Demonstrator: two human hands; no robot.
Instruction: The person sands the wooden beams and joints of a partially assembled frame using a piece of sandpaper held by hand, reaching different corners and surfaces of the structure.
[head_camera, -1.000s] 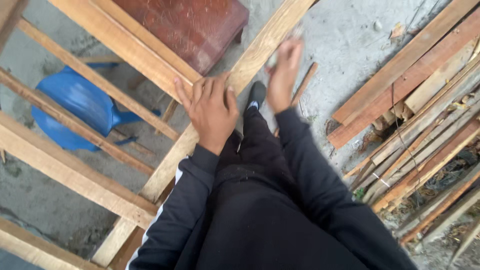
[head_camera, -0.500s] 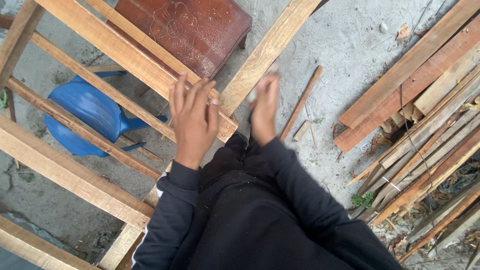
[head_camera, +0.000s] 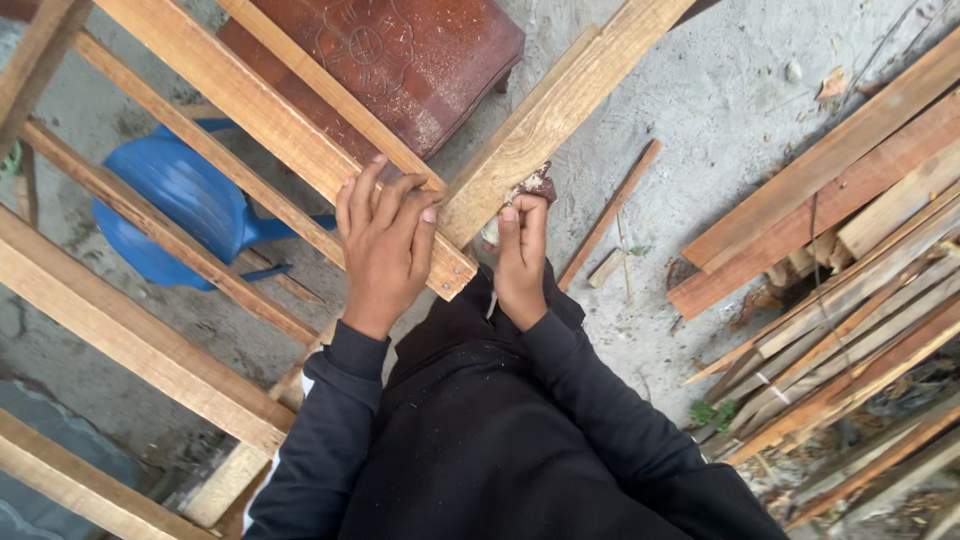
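Two hands were on the wooden frame (head_camera: 300, 130) at frame centre: left hand (head_camera: 385, 240) lay flat on a slat, right hand (head_camera: 522, 255) gripped a brown scrap (head_camera: 535, 185) against the angled plank (head_camera: 560, 100). I judged the frame assembled, with finishing left.

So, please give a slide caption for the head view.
Left hand flat on a wooden frame, right hand gripping a small brown object.
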